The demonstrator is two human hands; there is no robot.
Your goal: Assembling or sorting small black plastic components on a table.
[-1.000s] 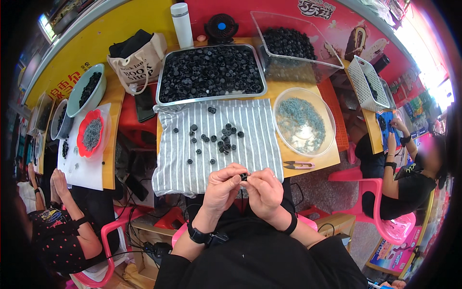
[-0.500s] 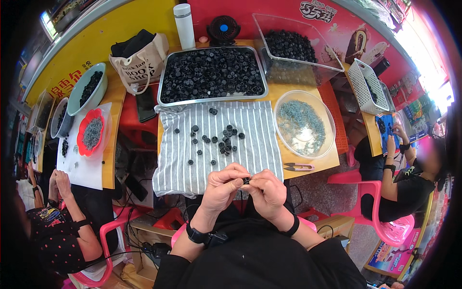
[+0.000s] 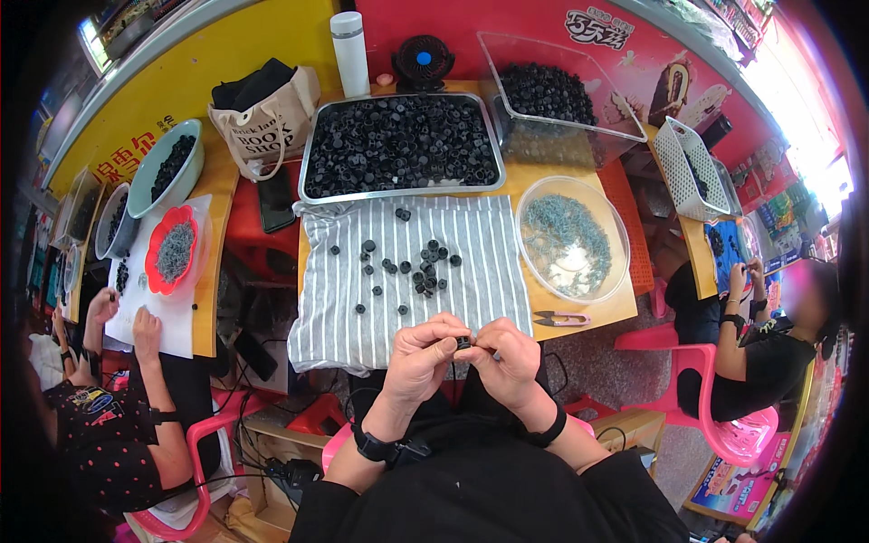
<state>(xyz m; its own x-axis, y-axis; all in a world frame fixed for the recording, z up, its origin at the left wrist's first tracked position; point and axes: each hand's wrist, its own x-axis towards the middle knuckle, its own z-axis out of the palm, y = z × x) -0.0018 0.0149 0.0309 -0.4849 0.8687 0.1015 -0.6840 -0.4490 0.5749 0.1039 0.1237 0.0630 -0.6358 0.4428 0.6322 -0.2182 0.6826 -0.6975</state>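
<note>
My left hand (image 3: 422, 354) and my right hand (image 3: 503, 355) meet in front of the cloth's near edge. Between their fingertips is a small round black plastic part (image 3: 463, 343), pinched from both sides and partly covered by the fingers. Just beyond lies a grey-and-white striped cloth (image 3: 335, 290), with several loose black parts (image 3: 424, 277) scattered and bunched on it. A metal tray (image 3: 407, 193) heaped with the same kind of black parts stands behind the cloth. To the right, a round clear tub (image 3: 623, 237) holds many small grey-blue pieces too fine to name.
Pink-handled thread snips (image 3: 563, 319) lie near the table's right front. A clear bin (image 3: 552, 136) of black parts, a white bottle (image 3: 349, 54), a small fan (image 3: 422, 61) and a cloth bag (image 3: 262, 127) line the back. Co-workers sit at both sides, near a red bowl (image 3: 154, 240) and white basket (image 3: 692, 167).
My hands stay almost in place around the black part, fingers slightly shifted. The left co-worker's hands have moved apart, one up toward the table's edge. The right co-worker's hands shifted slightly.
</note>
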